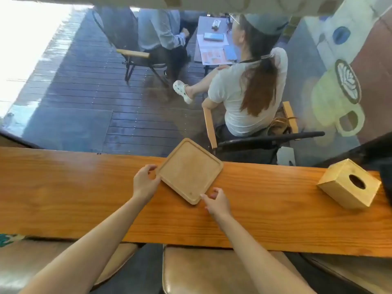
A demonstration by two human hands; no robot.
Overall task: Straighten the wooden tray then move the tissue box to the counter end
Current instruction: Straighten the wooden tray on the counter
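A square wooden tray [189, 171] lies turned at an angle on the long wooden counter [84, 198], its far corner sticking out past the counter's back edge. My left hand [146, 181] touches the tray's left corner with fingers spread around it. My right hand [216, 201] touches the near corner with a fingertip, its other fingers loosely curled. A wooden tissue box [347, 183] with an oval hole on top stands at the right end of the counter, also turned at an angle, far from both hands.
Beyond the counter is a window onto a wooden deck where two people sit on chairs at a small table [212, 39]. Brown padded stools [212, 270] stand below the counter's near edge. A dark object [387, 181] sits at the far right edge.
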